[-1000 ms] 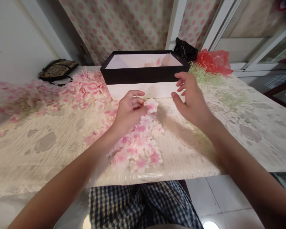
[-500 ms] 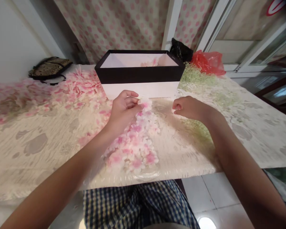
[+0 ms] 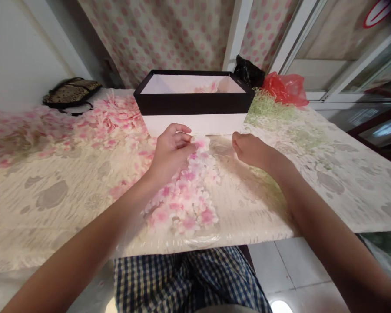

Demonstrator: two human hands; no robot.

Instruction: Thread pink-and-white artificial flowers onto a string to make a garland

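Note:
My left hand [image 3: 172,154] is at the top end of a long strip of pink-and-white artificial blossoms [image 3: 185,195], its fingers pinched on the blossoms nearest the box. My right hand [image 3: 250,150] lies curled a little to the right of that strip, close to the box's front and holding nothing. The open box [image 3: 192,104], black above and white below, stands just beyond both hands. Pink blossoms [image 3: 207,88] show inside it, and its near wall hides the rest of its floor.
A heap of pink petals [image 3: 114,116] spreads left along the lace-patterned table cover [image 3: 52,195]. Green shredded filler [image 3: 270,108], a red plastic bag [image 3: 285,89] and a black bag [image 3: 246,73] sit behind right. A patterned pouch [image 3: 71,93] lies far left.
My right hand has gone from spread fingers to a curled fist and moved slightly left. My left hand has stayed at the strip's top end.

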